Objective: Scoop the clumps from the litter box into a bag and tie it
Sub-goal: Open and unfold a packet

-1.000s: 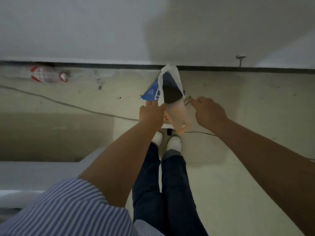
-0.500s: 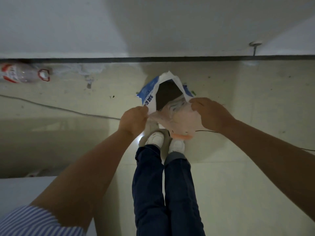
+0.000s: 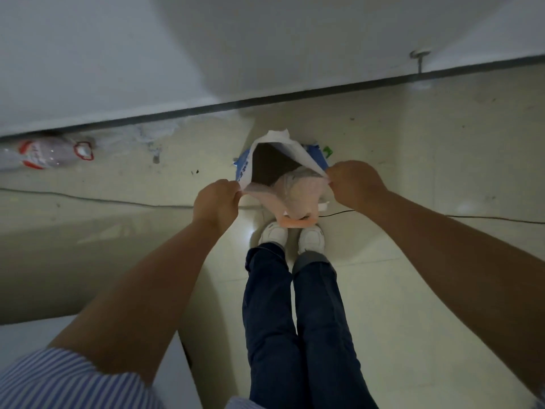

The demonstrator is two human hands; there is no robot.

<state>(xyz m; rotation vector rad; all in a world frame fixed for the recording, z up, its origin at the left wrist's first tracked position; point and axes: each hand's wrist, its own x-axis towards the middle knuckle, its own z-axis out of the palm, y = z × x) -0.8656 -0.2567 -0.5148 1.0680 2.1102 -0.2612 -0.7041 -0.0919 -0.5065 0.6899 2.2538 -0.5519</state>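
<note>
- A clear plastic bottle with a red-and-white label lies on the pale tiled floor at the far left, against the dark skirting line, well apart from the work.
- No litter box or scoop can be made out in this view, so the scooping cannot be checked directly; judging by the bag already in hand, that part looks finished or set aside.
- The left hand is curled, pinching the left edge of the thin, translucent pink plastic bag between thumb and fingers.
- The pink bag hangs stretched between the two hands, sagging in the middle, with something pale bunched inside it; what that is cannot be told.
- Just behind the bag stands an open white-and-blue paper sack, its dark mouth gaping; the bag's top edge looks level with that mouth, though whether they touch is unclear.
- The right hand is likewise curled, pinching the bag's right edge.
- No knot shows in the bag, so tying appears to be what is left.
- White shoes stand directly beneath the bag.
</note>
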